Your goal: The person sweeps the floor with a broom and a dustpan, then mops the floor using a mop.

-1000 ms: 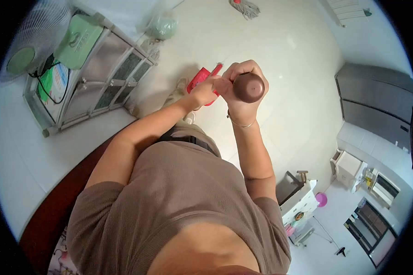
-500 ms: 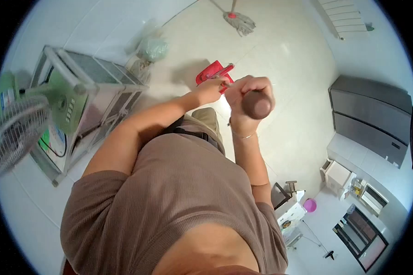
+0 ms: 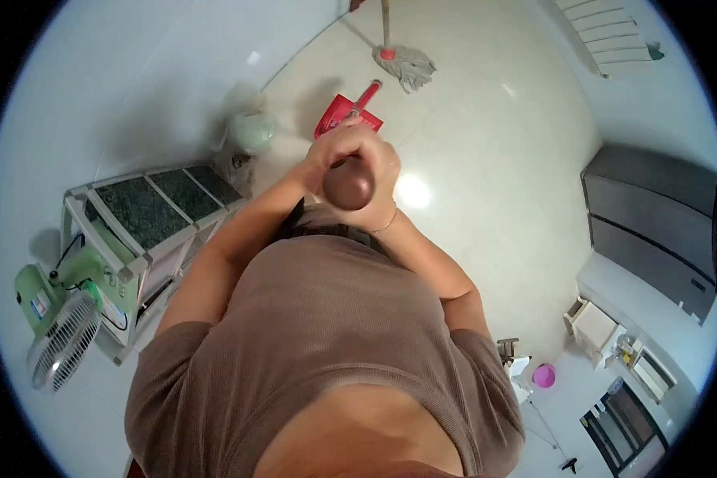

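The brown-ended handle (image 3: 349, 183) is clasped by the curled fingers of the right hand (image 3: 378, 179), its rounded end turned up to the camera; the left hand (image 3: 336, 146) is held close against it, fingers bent, though whether anything is gripped there cannot be told; from the handle, the red dustpan (image 3: 332, 115) is seen at twelve o'clock, the mop (image 3: 410, 67) at one, the bag (image 3: 251, 131) at ten, the fan (image 3: 64, 342) at eight.
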Tool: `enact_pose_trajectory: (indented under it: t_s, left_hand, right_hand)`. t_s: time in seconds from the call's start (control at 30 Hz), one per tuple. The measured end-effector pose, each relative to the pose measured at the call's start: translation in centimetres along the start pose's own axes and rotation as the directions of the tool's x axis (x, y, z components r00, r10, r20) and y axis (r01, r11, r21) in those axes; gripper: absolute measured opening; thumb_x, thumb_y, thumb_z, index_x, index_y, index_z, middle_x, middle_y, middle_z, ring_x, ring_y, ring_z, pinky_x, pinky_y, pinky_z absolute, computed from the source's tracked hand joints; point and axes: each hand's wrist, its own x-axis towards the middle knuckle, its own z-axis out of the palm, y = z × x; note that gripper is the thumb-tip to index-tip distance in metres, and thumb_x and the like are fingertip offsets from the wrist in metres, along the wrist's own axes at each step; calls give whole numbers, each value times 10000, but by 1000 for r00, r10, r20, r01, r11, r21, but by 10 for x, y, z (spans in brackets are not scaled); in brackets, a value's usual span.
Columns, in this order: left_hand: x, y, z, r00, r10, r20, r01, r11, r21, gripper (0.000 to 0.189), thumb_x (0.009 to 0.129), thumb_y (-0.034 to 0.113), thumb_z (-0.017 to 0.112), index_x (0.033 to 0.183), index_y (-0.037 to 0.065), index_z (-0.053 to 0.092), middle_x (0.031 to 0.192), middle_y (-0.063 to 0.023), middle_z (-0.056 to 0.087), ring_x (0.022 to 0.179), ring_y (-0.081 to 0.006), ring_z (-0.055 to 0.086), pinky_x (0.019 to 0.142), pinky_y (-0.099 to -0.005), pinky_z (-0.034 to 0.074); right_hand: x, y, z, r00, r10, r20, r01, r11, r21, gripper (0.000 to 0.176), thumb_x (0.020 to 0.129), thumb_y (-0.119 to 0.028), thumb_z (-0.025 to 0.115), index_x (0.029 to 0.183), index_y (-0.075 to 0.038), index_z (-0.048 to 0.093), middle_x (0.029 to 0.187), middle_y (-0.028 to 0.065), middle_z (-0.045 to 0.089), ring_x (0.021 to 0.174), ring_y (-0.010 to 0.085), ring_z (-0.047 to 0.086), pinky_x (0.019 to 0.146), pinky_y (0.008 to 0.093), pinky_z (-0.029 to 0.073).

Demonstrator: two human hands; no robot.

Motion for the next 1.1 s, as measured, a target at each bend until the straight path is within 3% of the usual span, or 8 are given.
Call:
enact_pose_trajectory:
  t_s: [0.17, 0.23, 0.4, 0.6, 0.77, 0.9, 1.03, 1.1]
  left_hand:
    - [34, -32, -18, 919, -298, -257, 343, 927, 151, 403, 865, 310, 462, 1141, 18, 496, 1048, -64, 550, 1017, -195, 512, 959, -354, 351]
    - [40, -37, -27, 892, -339, -300, 404, 894, 191, 394, 865, 297, 465, 1144, 20, 493, 1055, -63, 547, 1022, -191, 509, 958, -348, 351]
    - [61, -52, -58, 839, -414, -352, 513, 819, 259, 376, 864, 266, 472, 1151, 24, 485, 1074, -59, 539, 1034, -180, 502, 956, -331, 353]
    - [96, -69, -140, 824, -464, -325, 565, 719, 406, 358, 863, 229, 482, 1160, 30, 476, 1096, -54, 530, 1049, -168, 493, 954, -311, 354]
    - [105, -70, -205, 778, -558, -289, 603, 535, 591, 348, 862, 198, 489, 1168, 34, 468, 1115, -50, 522, 1061, -157, 485, 951, -295, 356]
    - [108, -73, -238, 730, -623, -281, 608, 402, 685, 342, 861, 173, 495, 1174, 37, 462, 1129, -47, 516, 1071, -149, 479, 950, -282, 357]
    - [132, -90, -259, 715, -646, -266, 554, 292, 779, 340, 861, 149, 501, 1180, 41, 456, 1144, -44, 510, 1081, -141, 473, 948, -269, 358]
    - [152, -99, -267, 722, -653, -231, 477, 227, 849, 340, 860, 136, 504, 1183, 43, 453, 1151, -42, 507, 1086, -137, 470, 947, -262, 359]
  right_hand:
    - [48, 35, -7, 988, -79, 130, 69, 995, 79, 315, 589, -193, 763, 677, -81, 482, 595, 51, 487, 521, 214, 506, 492, 298, 382]
    - [66, 42, -8, 984, -46, 173, 32, 996, 77, 310, 605, -156, 774, 694, -82, 487, 629, 23, 512, 527, 148, 504, 565, 251, 396]
    - [104, 88, 6, 996, -13, 92, 2, 993, 121, 346, 618, -182, 786, 677, -79, 460, 588, 34, 474, 471, 159, 471, 506, 260, 376]
    - [159, 123, 21, 966, -36, 257, 28, 999, 34, 334, 569, -123, 768, 726, -76, 476, 641, 48, 512, 552, 206, 509, 507, 281, 389]
    - [207, 156, 33, 870, -7, 492, 37, 998, -50, 333, 561, -18, 686, 850, -41, 522, 880, 102, 557, 769, 279, 562, 619, 358, 455]
    - [224, 191, 41, 866, 192, 462, -84, 967, -242, 476, 598, -9, 658, 1054, -26, 525, 1024, 161, 542, 944, 328, 540, 831, 383, 458]
    - [235, 214, 43, 865, 252, 435, -127, 947, -296, 552, 627, -14, 635, 1151, -27, 463, 1110, 191, 506, 1046, 353, 496, 902, 391, 421]
    - [232, 233, 44, 877, 350, 329, -161, 860, -485, 621, 652, -9, 605, 1234, -29, 389, 1203, 211, 447, 1138, 370, 430, 966, 386, 374]
